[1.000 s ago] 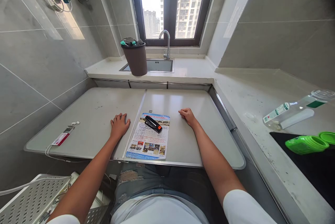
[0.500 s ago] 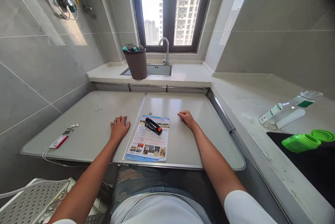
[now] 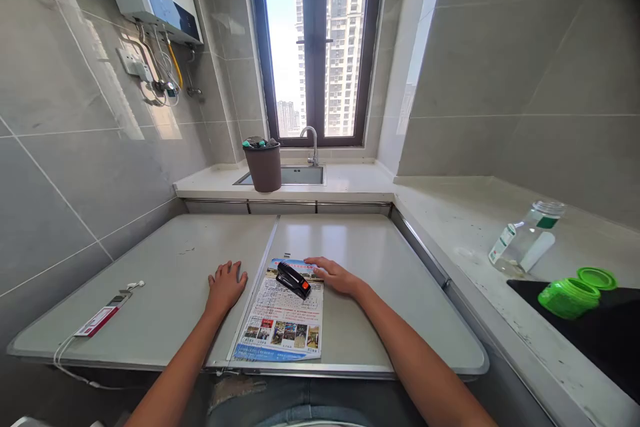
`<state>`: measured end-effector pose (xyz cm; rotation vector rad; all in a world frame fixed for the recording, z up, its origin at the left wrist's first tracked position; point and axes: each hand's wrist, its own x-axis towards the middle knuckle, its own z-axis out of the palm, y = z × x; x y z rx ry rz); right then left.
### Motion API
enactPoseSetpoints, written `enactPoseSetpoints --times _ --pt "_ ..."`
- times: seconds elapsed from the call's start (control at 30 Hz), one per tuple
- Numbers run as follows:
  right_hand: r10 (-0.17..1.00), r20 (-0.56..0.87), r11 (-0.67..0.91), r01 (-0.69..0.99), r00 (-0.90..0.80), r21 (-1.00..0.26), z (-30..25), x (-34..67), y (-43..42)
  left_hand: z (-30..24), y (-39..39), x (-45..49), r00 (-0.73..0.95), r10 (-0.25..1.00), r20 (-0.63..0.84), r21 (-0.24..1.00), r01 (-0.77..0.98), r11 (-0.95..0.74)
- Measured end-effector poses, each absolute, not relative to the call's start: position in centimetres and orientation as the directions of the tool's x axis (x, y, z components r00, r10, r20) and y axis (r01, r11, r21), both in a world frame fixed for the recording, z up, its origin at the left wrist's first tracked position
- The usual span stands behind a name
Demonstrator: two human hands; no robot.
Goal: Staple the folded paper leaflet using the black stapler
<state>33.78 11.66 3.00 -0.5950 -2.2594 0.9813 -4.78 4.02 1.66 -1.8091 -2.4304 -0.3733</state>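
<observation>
My left hand lies palm down on the grey table, fingers spread and holding nothing, just left of the seam. A printed flyer with small photos lies flat right of the seam. On its upper part rests a black stapler with an orange-red spot at one end, set slantwise. My right hand reaches in from the right, its fingers stretched over the flyer's upper right corner. Its fingertips are close to the stapler but apart from it; nothing shows in this hand.
A brown bin stands by the sink with its tap. A boxed item with a white cable lies at the left. On the right counter are a clear bottle and an open green container.
My right hand has moved left to the flyer's upper corner, its curled fingers now extended. My left hand stays in place. The view has tilted up, showing a wall-mounted heater.
</observation>
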Motion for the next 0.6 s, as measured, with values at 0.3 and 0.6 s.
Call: enactPoseSetpoints --times 0.3,0.6 --pt "0.365 0.303 0.791 0.121 -0.880 -0.600 3.0 33.0 11.1 3.3 4.5 -1.6 -0.076 0.838 0.540 0.314 0.942 -0.116" --pt "0.536 0.258 0.585 0.133 -0.804 -0.800 2.2 38.5 13.6 2.8 8.7 10.7 0.010 0.874 0.486 0.664 0.646 -0.376"
